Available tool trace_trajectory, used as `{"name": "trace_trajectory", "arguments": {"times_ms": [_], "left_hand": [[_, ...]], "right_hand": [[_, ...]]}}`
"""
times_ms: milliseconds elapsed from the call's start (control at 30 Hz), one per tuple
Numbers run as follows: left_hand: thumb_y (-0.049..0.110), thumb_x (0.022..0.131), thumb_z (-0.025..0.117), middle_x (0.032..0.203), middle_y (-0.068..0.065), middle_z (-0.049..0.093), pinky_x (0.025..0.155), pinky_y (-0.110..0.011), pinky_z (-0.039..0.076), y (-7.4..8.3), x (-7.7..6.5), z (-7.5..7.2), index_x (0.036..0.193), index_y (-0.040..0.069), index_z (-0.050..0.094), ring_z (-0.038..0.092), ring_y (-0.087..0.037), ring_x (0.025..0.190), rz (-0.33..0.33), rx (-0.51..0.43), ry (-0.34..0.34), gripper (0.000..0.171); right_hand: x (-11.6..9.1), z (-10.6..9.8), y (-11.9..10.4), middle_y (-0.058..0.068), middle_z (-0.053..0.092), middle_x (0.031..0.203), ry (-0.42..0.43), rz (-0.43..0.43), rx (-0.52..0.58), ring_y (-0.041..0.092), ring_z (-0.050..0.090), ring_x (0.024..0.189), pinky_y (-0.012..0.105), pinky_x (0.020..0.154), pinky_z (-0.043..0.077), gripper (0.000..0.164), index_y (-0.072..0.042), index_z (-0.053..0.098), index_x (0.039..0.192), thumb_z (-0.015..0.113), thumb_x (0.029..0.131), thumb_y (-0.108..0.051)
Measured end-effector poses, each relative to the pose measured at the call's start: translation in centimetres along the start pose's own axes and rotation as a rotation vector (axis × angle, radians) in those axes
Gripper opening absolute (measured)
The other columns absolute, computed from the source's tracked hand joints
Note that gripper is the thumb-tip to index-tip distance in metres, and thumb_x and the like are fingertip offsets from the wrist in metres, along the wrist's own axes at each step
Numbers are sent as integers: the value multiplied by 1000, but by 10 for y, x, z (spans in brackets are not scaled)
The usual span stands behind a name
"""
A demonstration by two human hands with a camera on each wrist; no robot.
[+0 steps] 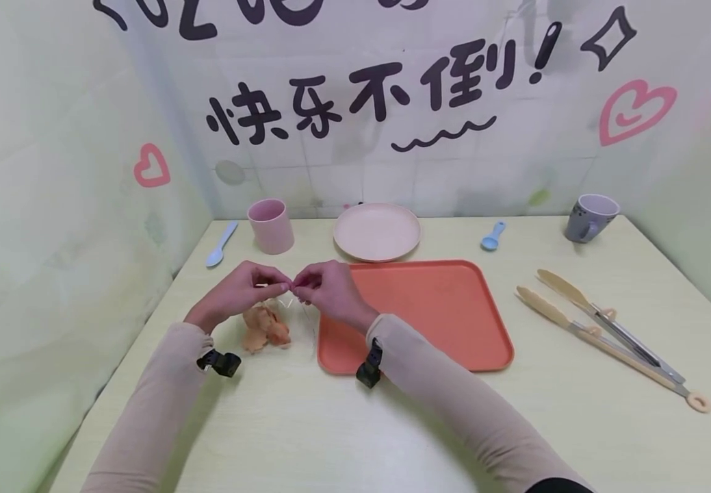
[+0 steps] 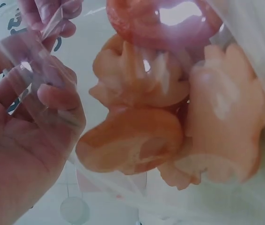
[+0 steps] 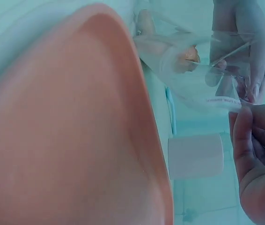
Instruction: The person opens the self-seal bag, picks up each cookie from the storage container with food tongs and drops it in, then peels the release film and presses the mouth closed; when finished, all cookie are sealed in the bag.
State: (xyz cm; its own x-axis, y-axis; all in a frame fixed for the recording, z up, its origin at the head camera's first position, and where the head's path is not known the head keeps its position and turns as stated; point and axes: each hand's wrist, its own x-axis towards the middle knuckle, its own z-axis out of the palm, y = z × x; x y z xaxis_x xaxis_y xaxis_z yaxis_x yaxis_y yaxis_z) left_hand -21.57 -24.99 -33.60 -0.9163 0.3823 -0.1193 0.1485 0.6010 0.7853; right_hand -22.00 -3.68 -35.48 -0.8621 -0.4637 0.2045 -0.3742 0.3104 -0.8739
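A clear plastic bag (image 3: 198, 89) hangs between my two hands, its top edge gathered at their fingertips. My left hand (image 1: 238, 291) pinches that edge with thumb and finger, and my right hand (image 1: 333, 291) pinches it close beside, the fingertips nearly meeting. Inside the bag, low over the table, are several orange-brown, bread-like pieces (image 1: 263, 325). The left wrist view shows them large through the film: a smooth rounded piece (image 2: 132, 140), a scalloped piece (image 2: 226, 112) and a shiny reddish one (image 2: 165, 21).
An orange tray (image 1: 429, 315) lies under and right of my right forearm. Behind stand a pink cup (image 1: 271, 229), a pink plate (image 1: 377, 233) and a grey-purple mug (image 1: 589, 219). A blue spoon (image 1: 222, 245), a small blue scoop (image 1: 493, 236) and tongs (image 1: 614, 335) lie around.
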Motion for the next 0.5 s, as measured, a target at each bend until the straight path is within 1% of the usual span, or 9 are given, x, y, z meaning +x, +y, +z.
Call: {"name": "trace_trajectory", "arguments": {"times_ms": [133,233,300,400,500], "left_hand": [[25,98,65,111,-11,76,86,-32,53,1,-1,0,116,9,74,64,-33,104,0,-6,14,25],[24,98,65,111,-8,76,85,-32,52,5,-2,0,117,9,74,63,-33,105,-9,-11,17,26],[23,98,65,112,-8,76,84,-32,52,7,-2,0,119,8,74,63,-33,105,-21,-18,16,27],[21,99,64,113,-11,76,83,-31,53,9,-1,1,119,7,74,64,-29,102,-34,-11,17,26],[19,98,65,109,-13,76,80,-28,54,10,0,2,116,6,75,65,-21,94,-29,21,22,24]], "right_hand": [[0,1,-3,3,77,81,28,-32,-112,8,65,69,17,56,51,9,-9,79,94,77,89,-16],[0,2,-7,0,78,82,59,-61,-220,8,65,73,16,59,50,10,-12,81,93,78,88,-20],[1,2,-10,-1,79,84,75,-76,-300,9,67,76,17,63,51,10,-13,81,93,77,90,-22],[1,3,-14,-3,79,86,74,-99,-440,10,68,80,20,70,52,12,-14,82,93,74,92,-23],[1,5,-18,-3,77,82,54,-127,-584,12,67,77,21,68,51,14,-14,81,90,69,93,-21]]}}
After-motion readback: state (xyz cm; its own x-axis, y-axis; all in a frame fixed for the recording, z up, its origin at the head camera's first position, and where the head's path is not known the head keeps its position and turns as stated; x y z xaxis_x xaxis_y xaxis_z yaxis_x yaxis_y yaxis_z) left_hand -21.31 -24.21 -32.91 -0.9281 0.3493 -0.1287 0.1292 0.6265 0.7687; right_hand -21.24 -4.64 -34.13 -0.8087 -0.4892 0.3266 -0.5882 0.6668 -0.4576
